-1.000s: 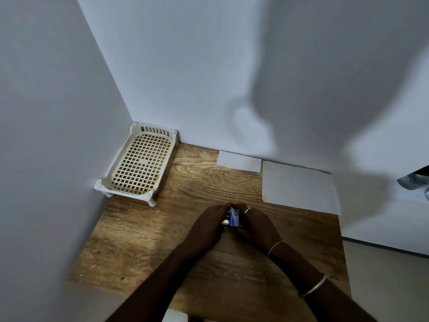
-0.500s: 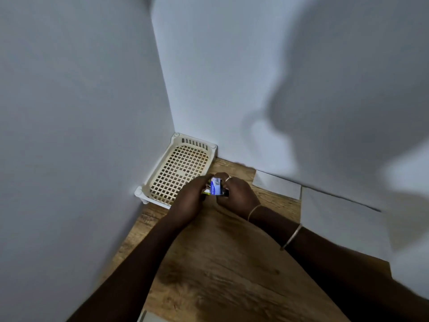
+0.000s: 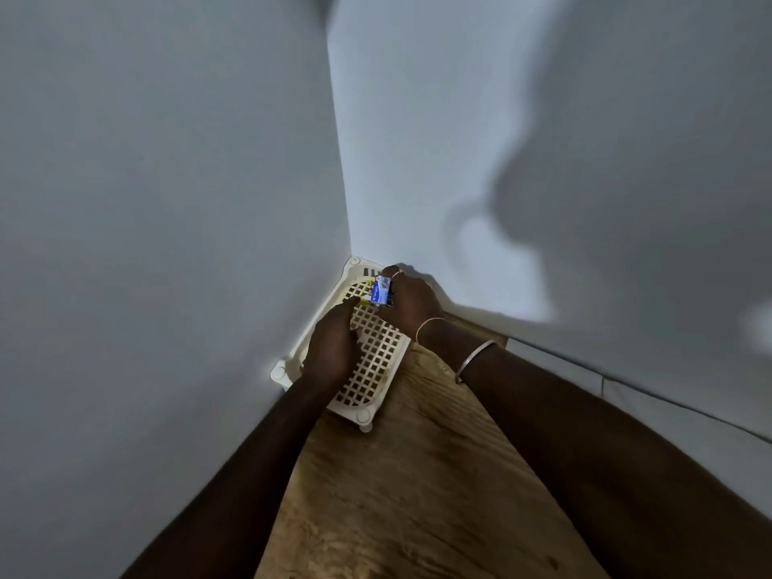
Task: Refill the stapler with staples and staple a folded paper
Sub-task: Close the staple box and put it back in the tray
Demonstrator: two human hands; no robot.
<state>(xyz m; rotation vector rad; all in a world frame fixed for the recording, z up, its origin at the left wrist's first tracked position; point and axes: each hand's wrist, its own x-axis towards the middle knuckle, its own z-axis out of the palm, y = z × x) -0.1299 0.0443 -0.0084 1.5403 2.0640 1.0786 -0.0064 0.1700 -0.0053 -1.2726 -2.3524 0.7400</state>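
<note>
Reaching farther now, both hands [image 3: 411, 305] hold the staple box [image 3: 381, 291] over the tray [image 3: 372, 361].

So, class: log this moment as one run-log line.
right hand: holds staple box | left hand: at box | over tray

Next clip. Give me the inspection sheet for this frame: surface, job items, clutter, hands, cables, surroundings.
Surface: wooden tabletop, bare where it shows.
Job's things: small blue and white box, probably staples, held over the cream lattice tray; stapler and paper not visible.
Clutter: nothing seen.
Hands: right hand grips the box from the right; left hand is at the box's yellow near end, over the tray. Whether it grips cannot be told.
Cables: thin dark line along the wall base on the right, possibly a cable or just an edge.
Surroundings: plain white walls meeting at a corner behind the tray, with the person's shadow on the right wall.
</note>
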